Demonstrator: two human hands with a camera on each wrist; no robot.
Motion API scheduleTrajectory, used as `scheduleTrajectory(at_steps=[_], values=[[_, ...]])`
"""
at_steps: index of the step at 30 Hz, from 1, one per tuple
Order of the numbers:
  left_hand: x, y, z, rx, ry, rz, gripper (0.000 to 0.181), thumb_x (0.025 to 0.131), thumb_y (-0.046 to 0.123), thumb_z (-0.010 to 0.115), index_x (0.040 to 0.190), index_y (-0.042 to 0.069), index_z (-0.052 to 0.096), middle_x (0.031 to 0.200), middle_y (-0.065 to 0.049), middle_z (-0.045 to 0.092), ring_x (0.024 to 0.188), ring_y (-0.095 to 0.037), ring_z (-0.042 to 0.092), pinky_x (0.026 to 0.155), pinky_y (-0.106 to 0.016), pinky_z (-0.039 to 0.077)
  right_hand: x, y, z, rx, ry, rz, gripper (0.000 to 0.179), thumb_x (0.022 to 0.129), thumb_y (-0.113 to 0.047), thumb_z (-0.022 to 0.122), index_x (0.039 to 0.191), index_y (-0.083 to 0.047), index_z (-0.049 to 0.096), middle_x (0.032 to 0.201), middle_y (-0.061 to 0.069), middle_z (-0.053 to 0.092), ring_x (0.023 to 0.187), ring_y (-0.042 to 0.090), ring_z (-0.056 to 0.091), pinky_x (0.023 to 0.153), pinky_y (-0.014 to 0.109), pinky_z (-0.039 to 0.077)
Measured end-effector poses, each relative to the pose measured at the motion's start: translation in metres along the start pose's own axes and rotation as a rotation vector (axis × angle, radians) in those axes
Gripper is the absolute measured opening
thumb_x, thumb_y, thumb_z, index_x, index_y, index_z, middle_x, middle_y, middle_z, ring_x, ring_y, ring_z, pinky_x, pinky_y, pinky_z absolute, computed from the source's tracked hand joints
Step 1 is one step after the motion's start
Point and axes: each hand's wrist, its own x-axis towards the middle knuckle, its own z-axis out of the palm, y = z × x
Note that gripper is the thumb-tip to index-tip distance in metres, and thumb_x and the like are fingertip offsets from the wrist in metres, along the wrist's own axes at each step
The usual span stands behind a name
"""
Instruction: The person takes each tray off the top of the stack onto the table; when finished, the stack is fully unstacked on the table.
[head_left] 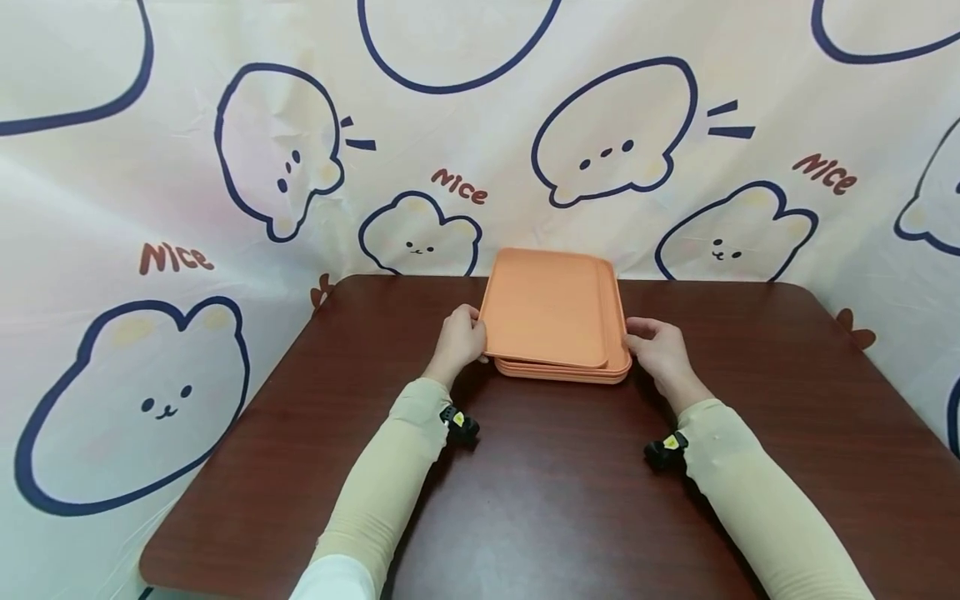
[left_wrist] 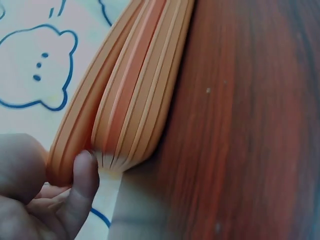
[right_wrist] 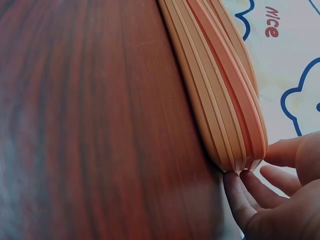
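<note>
My left hand (head_left: 459, 340) pinches the left edge of an orange rectangular tray (head_left: 546, 308), thumb on one side and fingers on the other. In the left wrist view this tray (left_wrist: 80, 125) is tilted, its near-left side raised off the stack of similar trays (left_wrist: 135, 110) beneath. The stack (head_left: 562, 377) lies flat at the table's far side, and the top tray sits shifted left over it. At the stack's right side is my right hand (head_left: 663, 354). In the right wrist view its fingertips (right_wrist: 232, 181) touch the stacked rims at the side.
The dark brown wooden table (head_left: 540, 500) has rounded corners and runs toward me from the stack. A white curtain with printed bear drawings (head_left: 420, 233) hangs behind and on both sides. Small black cameras (head_left: 459, 427) are strapped to both wrists.
</note>
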Motion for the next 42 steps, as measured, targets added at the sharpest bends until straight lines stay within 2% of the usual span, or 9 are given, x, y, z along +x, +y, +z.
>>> scheduleTrajectory(at_steps=[4,8,11,19,23,27,31,35,42], values=[[0.002,-0.01,-0.009,-0.141,0.022,-0.064,0.03,0.114,0.013,0.046,0.135,-0.005,0.057,0.11,-0.022,0.071,0.053,-0.019,0.068,0.052,-0.033,0.061,0.0,-0.002,0.001,-0.025,-0.005,0.005,0.05,0.109,-0.015,0.058,0.158,-0.004,0.054,0.164,0.023,0.048,0.138,0.032,0.052,0.114,0.044,0.051],[0.002,-0.018,-0.02,-0.255,0.056,-0.051,0.031,0.112,0.01,0.047,0.135,-0.009,0.058,0.108,-0.022,0.069,0.051,-0.016,0.065,0.053,-0.037,0.063,-0.001,-0.004,0.0,-0.046,-0.016,0.005,0.05,0.109,-0.014,0.058,0.157,-0.003,0.055,0.164,0.024,0.048,0.136,0.032,0.054,0.111,0.043,0.052],[0.003,-0.023,-0.031,-0.294,0.083,-0.043,0.032,0.112,0.009,0.048,0.134,-0.01,0.059,0.104,-0.02,0.067,0.051,-0.014,0.063,0.056,-0.042,0.064,-0.001,-0.004,-0.002,-0.057,-0.022,0.003,0.05,0.109,-0.014,0.058,0.157,-0.003,0.054,0.165,0.024,0.048,0.136,0.032,0.054,0.111,0.042,0.052],[0.004,-0.049,-0.07,-0.304,0.12,-0.058,0.033,0.112,0.01,0.047,0.137,-0.009,0.059,0.111,-0.022,0.065,0.057,-0.016,0.062,0.067,-0.054,0.065,-0.001,-0.004,-0.006,-0.084,-0.03,-0.006,0.05,0.109,-0.015,0.057,0.158,-0.003,0.054,0.166,0.023,0.047,0.135,0.031,0.054,0.099,0.032,0.054],[0.004,-0.067,-0.093,-0.316,0.132,-0.072,0.034,0.112,0.01,0.046,0.138,-0.01,0.059,0.113,-0.023,0.064,0.059,-0.015,0.063,0.063,-0.048,0.065,0.0,-0.002,-0.005,-0.091,-0.034,-0.007,0.05,0.11,-0.015,0.057,0.158,-0.003,0.053,0.166,0.023,0.046,0.135,0.031,0.053,0.101,0.034,0.054],[0.004,-0.086,-0.115,-0.298,0.158,-0.09,0.036,0.113,0.011,0.046,0.139,-0.009,0.059,0.115,-0.024,0.064,0.06,-0.013,0.064,0.057,-0.038,0.062,-0.001,-0.003,-0.003,-0.083,-0.042,-0.003,0.05,0.11,-0.015,0.056,0.159,-0.003,0.053,0.167,0.023,0.045,0.138,0.033,0.051,0.11,0.043,0.053],[0.003,-0.102,-0.134,-0.288,0.193,-0.101,0.038,0.112,0.012,0.047,0.142,-0.009,0.059,0.119,-0.025,0.065,0.061,-0.011,0.064,0.057,-0.035,0.062,-0.002,-0.004,-0.003,-0.078,-0.037,0.01,0.05,0.111,-0.016,0.056,0.16,-0.004,0.052,0.168,0.023,0.043,0.14,0.034,0.051,0.117,0.049,0.051],[0.002,-0.118,-0.148,-0.285,0.232,-0.117,0.04,0.112,0.012,0.047,0.144,-0.009,0.059,0.12,-0.025,0.064,0.061,-0.009,0.063,0.054,-0.032,0.06,-0.004,-0.004,-0.004,-0.086,-0.038,0.012,0.051,0.112,-0.017,0.056,0.16,-0.004,0.051,0.168,0.024,0.043,0.139,0.035,0.053,0.117,0.05,0.051],[-0.001,-0.14,-0.166,-0.279,0.264,-0.198,0.042,0.112,0.015,0.047,0.147,-0.007,0.057,0.125,-0.023,0.064,0.063,-0.007,0.062,0.051,-0.028,0.057,-0.001,-0.002,-0.002,-0.096,-0.042,0.005,0.05,0.112,-0.018,0.056,0.16,-0.004,0.052,0.166,0.024,0.046,0.135,0.033,0.056,0.113,0.046,0.054]])
